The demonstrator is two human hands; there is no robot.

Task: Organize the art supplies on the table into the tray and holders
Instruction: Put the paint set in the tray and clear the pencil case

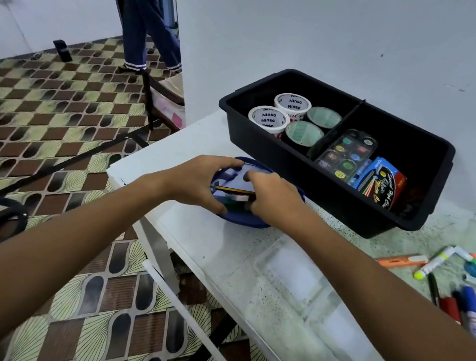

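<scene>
A clear plastic holder (294, 271) is lying nearest on the white bench (211, 237), with loose markers (464, 289) scattered to its right. Beyond it, the left hand (200, 183) and right hand (273, 198) are curling their fingers around a blue oval case (243, 219) holding a pencil and eraser. Farthest, the black tray (335, 190) is holding tape rolls (290, 116) and a paint palette (346, 153).

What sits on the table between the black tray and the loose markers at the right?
Nothing: in the head view, bare speckled tabletop separates the tray from the markers.
</scene>
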